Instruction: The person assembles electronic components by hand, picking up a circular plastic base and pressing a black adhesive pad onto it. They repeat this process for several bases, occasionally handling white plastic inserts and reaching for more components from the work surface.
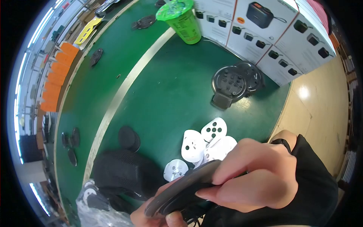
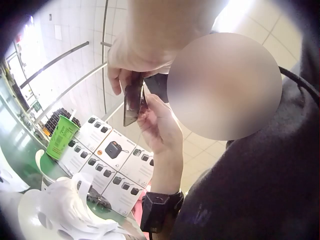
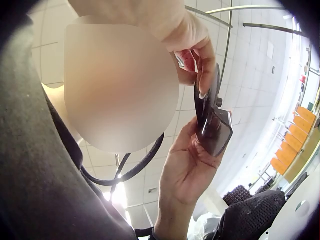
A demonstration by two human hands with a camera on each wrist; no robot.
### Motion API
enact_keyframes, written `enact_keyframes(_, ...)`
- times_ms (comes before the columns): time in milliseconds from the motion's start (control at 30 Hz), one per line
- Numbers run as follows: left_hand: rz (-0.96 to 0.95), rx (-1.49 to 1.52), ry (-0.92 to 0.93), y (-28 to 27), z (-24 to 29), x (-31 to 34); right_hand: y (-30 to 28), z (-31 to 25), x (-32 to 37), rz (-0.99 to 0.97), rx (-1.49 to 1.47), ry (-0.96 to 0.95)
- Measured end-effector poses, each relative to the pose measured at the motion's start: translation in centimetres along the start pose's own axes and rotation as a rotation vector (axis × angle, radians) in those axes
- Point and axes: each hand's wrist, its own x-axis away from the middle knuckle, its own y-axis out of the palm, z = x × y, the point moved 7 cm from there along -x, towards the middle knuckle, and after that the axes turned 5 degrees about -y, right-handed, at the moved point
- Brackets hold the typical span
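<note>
A dark, glossy, flat plastic part with a rounded outline (image 1: 181,189) is held tilted between both hands, close in front of the body. My left hand (image 1: 151,217) grips its lower left end, thumb on the near face and fingers behind. At the upper right end, my right hand (image 1: 261,174) pinches it with curled fingers and thumb. The right wrist view shows the part (image 3: 214,130) edge-on, with a squared tab at its lower end by the left palm (image 3: 187,170). Beyond the hands lie several white rounded pieces with holes (image 1: 193,145), partly hidden by the right hand.
Dark round parts (image 1: 230,83) sit near printed white boxes (image 1: 261,34). A green cup (image 1: 181,22) stands beside the boxes. At the near left are a black mesh-covered block (image 1: 126,170), a clear plastic bag (image 1: 98,208) and dark discs (image 1: 128,138). More dark pieces (image 1: 96,56) lie across the green table (image 1: 159,98).
</note>
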Motion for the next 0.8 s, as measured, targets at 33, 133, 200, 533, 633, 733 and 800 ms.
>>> enact_keyframes(33,0.009,-0.027,0.008,0.1,-0.1,-0.2,0.1,-0.3,0.0,-0.049,0.018,-0.087)
enact_keyframes(133,0.037,-0.078,0.030,-0.2,0.3,0.0,-0.1,-0.2,-0.2,-0.160,-0.005,-0.295)
enact_keyframes(200,0.053,-0.105,0.045,-0.4,0.6,0.2,0.0,0.2,0.0,-0.091,-0.060,-0.206)
enact_keyframes(533,0.159,-0.193,0.118,-0.5,1.5,0.1,0.4,1.2,0.0,-0.258,0.038,0.242)
enact_keyframes(633,0.082,-0.296,-0.015,-0.7,1.4,0.2,0.4,2.4,0.0,-0.270,0.161,0.226)
enact_keyframes(733,0.162,-0.136,-0.154,0.3,1.4,-0.6,0.1,3.9,-1.2,-0.380,0.371,0.155)
enact_keyframes(800,0.169,-0.066,-0.299,0.2,1.0,-1.1,1.5,5.0,-1.2,-0.696,0.249,0.187)
